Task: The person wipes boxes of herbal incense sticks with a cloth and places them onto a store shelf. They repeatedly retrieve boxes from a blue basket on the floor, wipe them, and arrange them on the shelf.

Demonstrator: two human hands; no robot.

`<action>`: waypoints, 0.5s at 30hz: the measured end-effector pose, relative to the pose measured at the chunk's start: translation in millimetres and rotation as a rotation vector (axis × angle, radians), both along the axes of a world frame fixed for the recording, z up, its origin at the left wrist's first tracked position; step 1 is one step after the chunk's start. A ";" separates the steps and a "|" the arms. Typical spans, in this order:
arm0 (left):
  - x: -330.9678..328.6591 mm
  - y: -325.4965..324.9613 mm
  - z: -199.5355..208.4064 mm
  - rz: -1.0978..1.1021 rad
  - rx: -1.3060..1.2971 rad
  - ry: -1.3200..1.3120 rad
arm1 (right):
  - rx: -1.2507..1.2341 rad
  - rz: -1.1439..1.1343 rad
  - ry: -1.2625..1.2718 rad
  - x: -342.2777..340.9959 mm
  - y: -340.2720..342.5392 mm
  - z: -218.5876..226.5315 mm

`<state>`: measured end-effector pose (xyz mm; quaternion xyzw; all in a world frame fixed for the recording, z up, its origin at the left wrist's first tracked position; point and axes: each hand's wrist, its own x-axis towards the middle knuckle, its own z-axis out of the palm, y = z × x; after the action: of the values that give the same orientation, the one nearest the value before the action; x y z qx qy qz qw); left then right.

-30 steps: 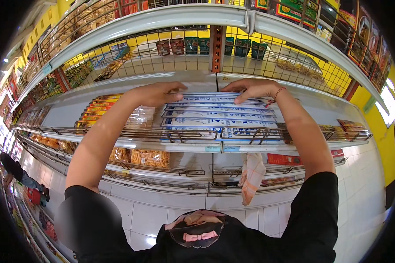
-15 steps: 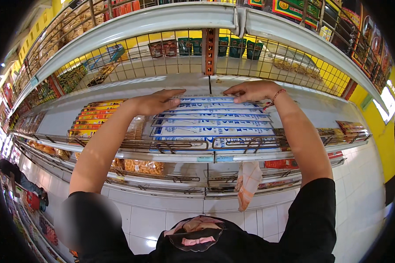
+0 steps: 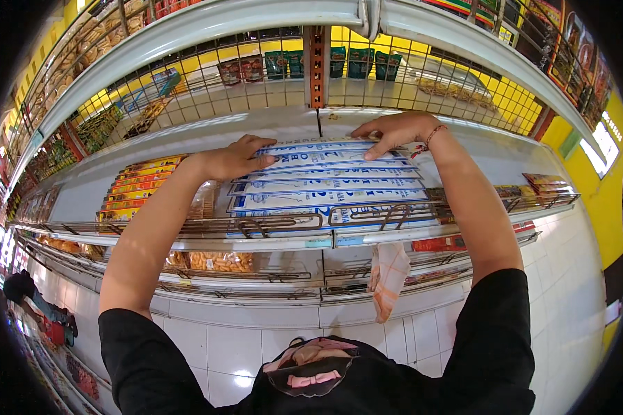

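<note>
Flat white packets with blue print (image 3: 325,185) lie overlapped in rows on the middle shelf, behind its wire front rail. At their far left corner is my left hand (image 3: 239,159), its thumb on the packets and its fingers stretched along the far edge. My right hand (image 3: 398,135) rests at the far right corner. Its thumb lies flat on the rearmost packet, and the other fingers reach past the back edge, apart from the thumb. Neither hand lifts a packet. The undersides of both hands are hidden.
Yellow and red packets (image 3: 142,183) lie overlapped left of my left forearm. A wire front rail (image 3: 270,223) edges the shelf. Above runs another shelf's pale beam (image 3: 235,22). A checked cloth (image 3: 391,277) hangs below. Far left, a person (image 3: 31,297) is near a red basket (image 3: 54,332).
The right thumb has moved inward onto the rearmost packet. The left hand stays at the left corner with its fingers slightly more bent. The whole view has shifted a little.
</note>
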<state>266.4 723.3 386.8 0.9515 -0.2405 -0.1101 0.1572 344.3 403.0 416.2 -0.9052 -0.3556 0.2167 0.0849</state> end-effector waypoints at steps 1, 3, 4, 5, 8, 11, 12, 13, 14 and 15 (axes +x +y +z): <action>2.5 2.8 -1.0 -0.013 0.001 -0.015 | 0.008 0.015 -0.004 -0.6 2.1 0.8; 1.4 7.2 -2.3 -0.009 -0.004 -0.002 | 0.023 0.045 -0.011 -3.7 6.4 3.1; -1.1 3.8 3.1 -0.001 -0.011 0.022 | 0.020 0.021 0.022 -5.2 6.1 4.1; -2.6 1.3 6.5 0.008 -0.018 0.046 | 0.018 -0.003 0.055 -6.9 6.1 5.2; -7.0 0.5 7.7 0.026 -0.011 0.033 | 0.021 -0.052 0.128 -14.0 8.2 8.7; -13.7 -2.2 14.1 -0.008 -0.029 0.042 | 0.015 -0.060 0.154 -20.2 8.4 11.8; -13.8 -0.8 12.5 -0.019 -0.035 0.038 | 0.011 -0.058 0.157 -21.3 8.6 12.4; -12.8 1.2 9.8 -0.031 -0.041 0.032 | 0.011 -0.054 0.160 -21.3 8.5 12.2; -12.5 2.5 8.7 -0.043 -0.047 0.026 | 0.011 -0.049 0.163 -20.7 8.7 11.4; -12.7 2.9 9.0 -0.033 -0.054 0.028 | 0.010 -0.044 0.167 -20.5 9.1 11.3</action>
<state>253.7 726.2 395.8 0.9412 -0.2568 -0.1192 0.1842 323.8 412.0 427.5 -0.8912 -0.3285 0.2874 0.1236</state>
